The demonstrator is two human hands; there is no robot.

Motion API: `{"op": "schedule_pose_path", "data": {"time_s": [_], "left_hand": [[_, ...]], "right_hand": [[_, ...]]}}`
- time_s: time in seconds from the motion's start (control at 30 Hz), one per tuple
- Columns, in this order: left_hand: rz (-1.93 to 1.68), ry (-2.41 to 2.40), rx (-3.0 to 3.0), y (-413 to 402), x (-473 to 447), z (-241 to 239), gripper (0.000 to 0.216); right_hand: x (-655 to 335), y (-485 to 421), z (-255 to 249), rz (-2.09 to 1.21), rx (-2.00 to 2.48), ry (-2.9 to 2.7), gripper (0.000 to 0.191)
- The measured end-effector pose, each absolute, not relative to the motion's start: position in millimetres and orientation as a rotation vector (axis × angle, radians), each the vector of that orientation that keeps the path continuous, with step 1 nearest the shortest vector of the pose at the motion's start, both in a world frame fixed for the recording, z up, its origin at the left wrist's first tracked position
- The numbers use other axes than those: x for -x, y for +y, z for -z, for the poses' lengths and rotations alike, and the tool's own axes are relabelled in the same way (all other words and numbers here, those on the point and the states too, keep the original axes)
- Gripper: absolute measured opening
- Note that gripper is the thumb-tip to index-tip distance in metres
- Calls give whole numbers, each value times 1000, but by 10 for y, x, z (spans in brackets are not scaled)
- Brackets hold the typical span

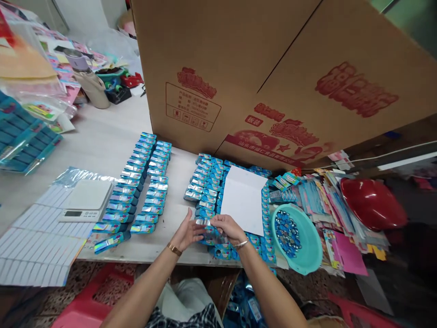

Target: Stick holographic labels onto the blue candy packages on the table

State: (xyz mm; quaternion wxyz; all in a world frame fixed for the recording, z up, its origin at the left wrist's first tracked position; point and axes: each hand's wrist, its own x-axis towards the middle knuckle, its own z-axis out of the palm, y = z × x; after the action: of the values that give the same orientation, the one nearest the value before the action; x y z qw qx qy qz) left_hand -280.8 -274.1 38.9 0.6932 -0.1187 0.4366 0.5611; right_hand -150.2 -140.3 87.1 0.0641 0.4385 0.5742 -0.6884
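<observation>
My right hand (230, 228) is closed in a pinch on a small shiny piece of clear plastic (204, 222), whose exact kind I cannot make out. Opposite it, my left hand (187, 233) is open, palm turned inward, its fingertips close to the plastic. Both hands are above the table's front part, at rows of small blue packs (209, 199). A white sheet of paper (244, 200) lies over part of these packs, just beyond my right hand. Left of my left hand, two more columns of blue packs (123, 199) run away from me.
A turquoise basin (312, 246) holds many small shiny blue pieces. A large cardboard box (239, 59) walls off the back. On the left are a white scale (87, 196), a beige flask (92, 89) and stacked white strips (37, 241). A red bowl (372, 205) sits right.
</observation>
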Motion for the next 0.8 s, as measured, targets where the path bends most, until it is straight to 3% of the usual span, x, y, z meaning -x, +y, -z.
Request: {"op": "schedule_pose_path", "data": {"time_s": [0.1, 0.3, 0.47, 0.8], "left_hand": [[-1253, 856, 284, -2724, 2710, -447, 70], [-1355, 1252, 48, -2668, 2616, -338, 35], [-1372, 1776, -352, -2588, 2680, -82, 31], [-982, 2305, -620, -2352, 2773, 75, 31]], "right_hand": [[1450, -1399, -933, 2096, -1337, 1669, 33], [1422, -1362, -730, 1928, -1433, 1801, 29], [1556, -1398, -439, 1463, -1511, 2155, 24], [1851, -1243, -235, 1023, -1617, 2195, 18]]}}
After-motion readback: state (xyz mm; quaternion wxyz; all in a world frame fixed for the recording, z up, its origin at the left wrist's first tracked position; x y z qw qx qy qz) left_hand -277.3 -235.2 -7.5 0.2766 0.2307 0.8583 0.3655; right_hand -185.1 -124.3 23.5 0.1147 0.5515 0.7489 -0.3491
